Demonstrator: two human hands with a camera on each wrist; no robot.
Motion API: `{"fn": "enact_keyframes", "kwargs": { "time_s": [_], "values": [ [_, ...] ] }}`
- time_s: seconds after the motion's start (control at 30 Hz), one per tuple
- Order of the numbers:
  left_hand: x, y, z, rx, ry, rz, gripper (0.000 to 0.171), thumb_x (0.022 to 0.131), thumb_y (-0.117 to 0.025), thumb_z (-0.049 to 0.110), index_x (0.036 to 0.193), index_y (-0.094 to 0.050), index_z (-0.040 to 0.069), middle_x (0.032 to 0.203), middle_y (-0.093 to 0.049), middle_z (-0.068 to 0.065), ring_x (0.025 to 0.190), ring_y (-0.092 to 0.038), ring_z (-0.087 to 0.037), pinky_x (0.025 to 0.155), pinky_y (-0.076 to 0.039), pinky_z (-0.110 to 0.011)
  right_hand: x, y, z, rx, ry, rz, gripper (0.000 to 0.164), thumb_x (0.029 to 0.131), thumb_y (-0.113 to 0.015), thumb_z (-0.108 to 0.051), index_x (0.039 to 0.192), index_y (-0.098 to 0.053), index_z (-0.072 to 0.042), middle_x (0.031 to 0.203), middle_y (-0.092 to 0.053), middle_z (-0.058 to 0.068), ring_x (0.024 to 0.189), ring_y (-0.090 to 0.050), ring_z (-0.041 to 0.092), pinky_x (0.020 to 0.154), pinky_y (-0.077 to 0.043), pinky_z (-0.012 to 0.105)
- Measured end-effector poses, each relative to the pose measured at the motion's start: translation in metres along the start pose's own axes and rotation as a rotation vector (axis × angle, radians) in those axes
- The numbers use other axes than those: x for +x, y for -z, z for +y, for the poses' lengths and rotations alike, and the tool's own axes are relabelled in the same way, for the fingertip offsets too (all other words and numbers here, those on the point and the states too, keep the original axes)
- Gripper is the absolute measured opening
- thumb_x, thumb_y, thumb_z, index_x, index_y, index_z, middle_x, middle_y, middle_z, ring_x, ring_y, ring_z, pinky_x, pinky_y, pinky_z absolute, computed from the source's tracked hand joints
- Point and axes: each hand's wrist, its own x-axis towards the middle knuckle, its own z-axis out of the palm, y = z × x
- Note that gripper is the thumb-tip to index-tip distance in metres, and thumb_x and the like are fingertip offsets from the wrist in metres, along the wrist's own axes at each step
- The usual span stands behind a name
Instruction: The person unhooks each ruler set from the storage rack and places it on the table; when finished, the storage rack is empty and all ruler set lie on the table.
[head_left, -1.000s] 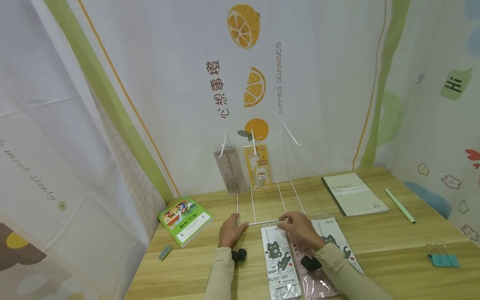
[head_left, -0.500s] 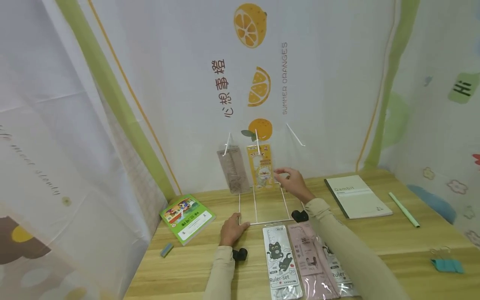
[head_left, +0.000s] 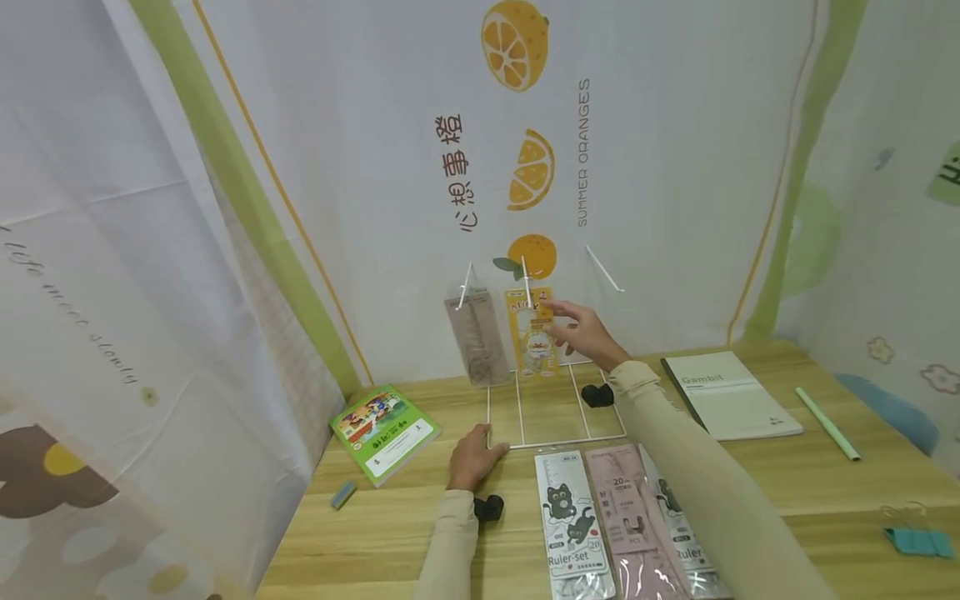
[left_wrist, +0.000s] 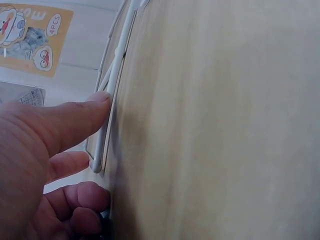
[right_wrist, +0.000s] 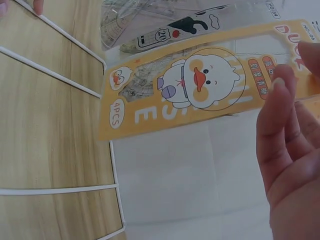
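My left hand (head_left: pixel 475 458) grips the front left corner of the white wire rack (head_left: pixel 555 443), its thumb on the wire in the left wrist view. Two flat ruler packs hang from the rack's prongs: a greyish one (head_left: pixel 476 337) on the left and a yellow duck ruler pack (right_wrist: pixel 200 80) on the middle prong. My right hand (head_left: pixel 588 333) is at the upper right edge of the duck pack. In the right wrist view its fingers are half bent, with a gap between thumb and index finger. Whether they touch the pack, I cannot tell.
Before the rack lie a cat ruler set (head_left: pixel 570 517), a pink ruler pack (head_left: pixel 618 500) and another cat set (head_left: pixel 686 533). A green book (head_left: pixel 386 437) and eraser (head_left: pixel 343 495) lie left; a notebook (head_left: pixel 735 396), green stick (head_left: pixel 827 423) and teal binder clip (head_left: pixel 921 542) right.
My right hand has left the rack's front bar and risen to the duck pack, first by its lower edge, then higher up. My left hand has stayed at the rack's corner.
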Motion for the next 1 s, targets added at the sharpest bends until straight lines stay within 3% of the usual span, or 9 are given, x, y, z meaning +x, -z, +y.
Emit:
{"fn": "enact_keyframes", "kwargs": {
  "time_s": [0.17, 0.43, 0.67, 1.0],
  "values": [
    [0.001, -0.002, 0.001, 0.007, -0.001, -0.004, 0.054, 0.088, -0.077, 0.029, 0.129, -0.061, -0.002, 0.121, -0.067, -0.028, 0.105, -0.066, -0.047, 0.085, -0.052, -0.059, 0.000, 0.000, 0.002, 0.014, -0.008, 0.011, 0.052, 0.099, -0.065, -0.016, 0.148, -0.051, -0.014, 0.147, -0.047, 0.024, 0.070, -0.060, 0.017, 0.057, -0.052, 0.026],
    [0.001, -0.003, 0.002, 0.007, -0.010, 0.001, 0.053, 0.088, -0.077, 0.029, 0.129, -0.062, -0.002, 0.120, -0.067, -0.028, 0.103, -0.066, -0.047, 0.083, -0.052, -0.059, -0.001, 0.003, 0.004, 0.022, -0.003, -0.007, 0.054, 0.099, -0.066, -0.015, 0.150, -0.049, -0.013, 0.146, -0.047, 0.024, 0.075, -0.059, 0.026, 0.056, -0.050, 0.027],
    [0.000, -0.002, 0.003, 0.011, -0.008, 0.005, 0.053, 0.088, -0.077, 0.029, 0.129, -0.062, -0.002, 0.119, -0.068, -0.028, 0.102, -0.066, -0.046, 0.083, -0.053, -0.058, -0.005, 0.003, 0.003, 0.001, 0.019, 0.000, 0.049, 0.099, -0.066, -0.016, 0.146, -0.054, -0.013, 0.139, -0.053, 0.022, 0.072, -0.058, 0.027, 0.059, -0.053, 0.035],
    [-0.002, 0.001, 0.004, 0.010, 0.001, 0.007, 0.053, 0.089, -0.077, 0.029, 0.128, -0.062, -0.003, 0.121, -0.067, -0.029, 0.104, -0.066, -0.047, 0.085, -0.052, -0.059, -0.013, 0.001, 0.003, 0.063, 0.039, 0.017, 0.044, 0.097, -0.068, -0.015, 0.139, -0.060, -0.009, 0.127, -0.062, 0.021, 0.064, -0.053, 0.014, 0.054, -0.047, 0.025]
  ]
}}
